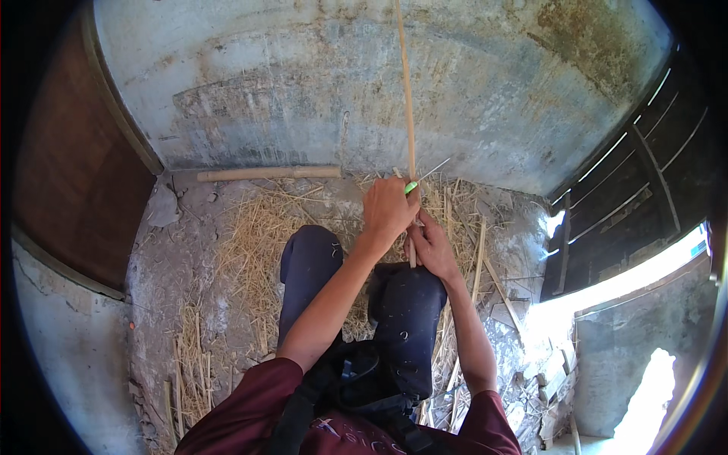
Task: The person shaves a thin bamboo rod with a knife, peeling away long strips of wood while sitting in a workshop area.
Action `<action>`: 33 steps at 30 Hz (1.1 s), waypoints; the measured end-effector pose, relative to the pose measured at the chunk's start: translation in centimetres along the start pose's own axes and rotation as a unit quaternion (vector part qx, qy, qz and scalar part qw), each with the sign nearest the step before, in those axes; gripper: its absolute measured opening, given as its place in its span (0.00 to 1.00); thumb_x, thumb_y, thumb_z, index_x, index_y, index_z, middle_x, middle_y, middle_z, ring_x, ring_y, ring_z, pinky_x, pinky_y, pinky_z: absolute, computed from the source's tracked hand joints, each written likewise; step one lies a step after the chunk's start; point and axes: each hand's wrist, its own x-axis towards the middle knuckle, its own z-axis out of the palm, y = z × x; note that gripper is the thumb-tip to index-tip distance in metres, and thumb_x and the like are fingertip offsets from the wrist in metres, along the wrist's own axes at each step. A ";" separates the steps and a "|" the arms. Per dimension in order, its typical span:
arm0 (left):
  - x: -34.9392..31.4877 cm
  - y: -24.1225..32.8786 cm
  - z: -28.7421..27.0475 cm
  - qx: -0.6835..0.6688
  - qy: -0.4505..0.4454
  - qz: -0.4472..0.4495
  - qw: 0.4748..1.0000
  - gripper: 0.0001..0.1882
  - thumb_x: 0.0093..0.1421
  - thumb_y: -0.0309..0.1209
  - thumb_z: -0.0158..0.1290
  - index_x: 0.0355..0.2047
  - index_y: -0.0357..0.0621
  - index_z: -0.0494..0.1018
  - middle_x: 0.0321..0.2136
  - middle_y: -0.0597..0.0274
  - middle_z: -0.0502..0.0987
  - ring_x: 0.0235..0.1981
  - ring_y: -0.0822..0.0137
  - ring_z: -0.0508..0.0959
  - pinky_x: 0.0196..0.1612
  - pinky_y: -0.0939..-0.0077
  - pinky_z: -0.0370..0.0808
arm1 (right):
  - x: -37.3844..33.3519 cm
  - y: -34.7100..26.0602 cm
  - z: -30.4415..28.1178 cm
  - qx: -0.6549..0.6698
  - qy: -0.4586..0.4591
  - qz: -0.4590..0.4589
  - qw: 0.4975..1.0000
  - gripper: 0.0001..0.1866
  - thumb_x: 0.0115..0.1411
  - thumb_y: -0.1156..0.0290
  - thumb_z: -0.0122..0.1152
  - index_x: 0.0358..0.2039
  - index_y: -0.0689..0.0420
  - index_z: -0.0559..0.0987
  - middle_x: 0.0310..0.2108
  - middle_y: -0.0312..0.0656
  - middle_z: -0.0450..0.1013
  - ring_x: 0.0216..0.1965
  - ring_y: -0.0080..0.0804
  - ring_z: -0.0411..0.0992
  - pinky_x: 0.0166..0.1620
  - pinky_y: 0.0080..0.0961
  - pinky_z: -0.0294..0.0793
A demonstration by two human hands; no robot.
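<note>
A long thin bamboo strip [408, 98] stands up in front of me, its lower end [412, 256] just above my right knee. My left hand [388, 206] is closed around a green-handled knife [410, 187]; its thin metal blade points up and to the right, past the strip. Just below it, my right hand [432, 247] grips the strip near its lower end, fingers wrapped round it. The two hands are close together, and the left one partly covers the strip.
Dry straw and thin bamboo slivers [254, 227] litter the floor around my legs. A thick bamboo pole [269, 174] lies along the foot of the stained wall [288, 98]. Brown door panel [83, 167] at left, dark slatted boards [622, 189] at right, rubble [557, 375] at lower right.
</note>
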 end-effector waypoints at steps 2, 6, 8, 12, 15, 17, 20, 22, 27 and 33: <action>-0.2 0.4 0.0 0.010 0.008 0.006 1.000 0.15 0.66 0.39 0.58 0.38 0.40 0.87 0.22 0.39 0.80 0.30 0.36 0.83 0.37 0.45 0.79 | -0.4 -0.6 -0.6 0.033 -0.040 0.014 0.999 0.09 0.76 0.68 0.49 0.48 0.60 0.74 0.18 0.41 0.76 0.18 0.27 0.74 0.25 0.27 0.71; -0.5 1.6 -1.3 -0.012 -0.022 -0.016 1.000 0.16 0.65 0.39 0.58 0.36 0.38 0.87 0.22 0.39 0.80 0.30 0.35 0.83 0.37 0.46 0.79 | -1.0 -1.5 -0.7 0.076 -0.054 0.027 0.995 0.10 0.77 0.66 0.49 0.48 0.59 0.74 0.19 0.38 0.76 0.17 0.23 0.72 0.23 0.24 0.69; -0.4 1.0 -1.5 0.000 -0.014 -0.013 1.000 0.18 0.65 0.41 0.58 0.33 0.35 0.85 0.22 0.37 0.80 0.30 0.34 0.83 0.37 0.45 0.79 | -1.0 -1.9 -0.3 0.052 -0.052 0.036 0.997 0.11 0.77 0.64 0.50 0.49 0.59 0.74 0.19 0.37 0.75 0.17 0.23 0.71 0.22 0.24 0.67; -0.3 1.1 -2.3 -0.034 -0.016 -0.022 0.999 0.23 0.66 0.43 0.59 0.27 0.32 0.83 0.21 0.35 0.79 0.29 0.34 0.82 0.34 0.44 0.78 | -0.8 -1.7 -0.4 0.077 -0.070 0.040 0.994 0.13 0.78 0.61 0.51 0.49 0.58 0.74 0.19 0.36 0.75 0.16 0.22 0.70 0.22 0.22 0.66; -0.3 0.7 -2.6 -0.029 -0.050 -0.039 0.998 0.22 0.67 0.43 0.58 0.29 0.33 0.84 0.21 0.40 0.81 0.29 0.38 0.84 0.36 0.47 0.80 | -0.7 -0.7 -0.4 0.116 -0.078 0.068 0.988 0.14 0.78 0.59 0.51 0.48 0.57 0.75 0.19 0.35 0.75 0.16 0.20 0.68 0.21 0.20 0.65; -0.2 0.0 -2.3 -0.094 -0.074 -0.035 0.992 0.28 0.70 0.48 0.56 0.26 0.32 0.82 0.17 0.40 0.78 0.25 0.38 0.83 0.33 0.46 0.78 | -0.6 -0.2 -0.3 0.157 -0.078 0.058 0.983 0.14 0.78 0.57 0.51 0.47 0.56 0.76 0.20 0.35 0.75 0.16 0.18 0.68 0.21 0.18 0.64; -0.3 -1.5 -1.1 -0.095 -0.018 0.017 0.995 0.35 0.72 0.52 0.55 0.18 0.31 0.76 0.10 0.45 0.72 0.16 0.49 0.78 0.24 0.53 0.72 | -0.6 -0.3 0.0 0.165 -0.089 0.052 0.981 0.16 0.79 0.56 0.51 0.47 0.56 0.76 0.20 0.35 0.75 0.17 0.18 0.68 0.21 0.18 0.63; -0.3 -1.9 -0.9 -0.119 -0.024 0.009 0.993 0.35 0.72 0.52 0.55 0.19 0.32 0.77 0.10 0.48 0.72 0.15 0.53 0.78 0.23 0.54 0.71 | -0.7 -0.6 0.2 0.171 -0.092 0.062 0.979 0.16 0.79 0.55 0.50 0.47 0.56 0.77 0.21 0.35 0.75 0.18 0.18 0.69 0.22 0.18 0.62; -0.7 -1.6 -1.7 -0.172 -0.069 -0.016 0.983 0.33 0.73 0.51 0.54 0.19 0.34 0.77 0.09 0.56 0.72 0.13 0.65 0.77 0.20 0.61 0.70 | -0.5 0.4 -0.1 0.195 -0.084 0.080 0.974 0.19 0.79 0.53 0.48 0.47 0.57 0.77 0.22 0.36 0.75 0.20 0.19 0.69 0.24 0.18 0.63; -0.9 -1.5 -2.3 -0.183 -0.078 -0.022 0.980 0.32 0.73 0.49 0.54 0.21 0.33 0.77 0.09 0.59 0.71 0.13 0.70 0.74 0.20 0.66 0.69 | -0.3 -0.1 0.3 0.173 -0.081 0.050 0.980 0.19 0.79 0.52 0.50 0.45 0.56 0.78 0.21 0.34 0.74 0.18 0.17 0.67 0.24 0.18 0.63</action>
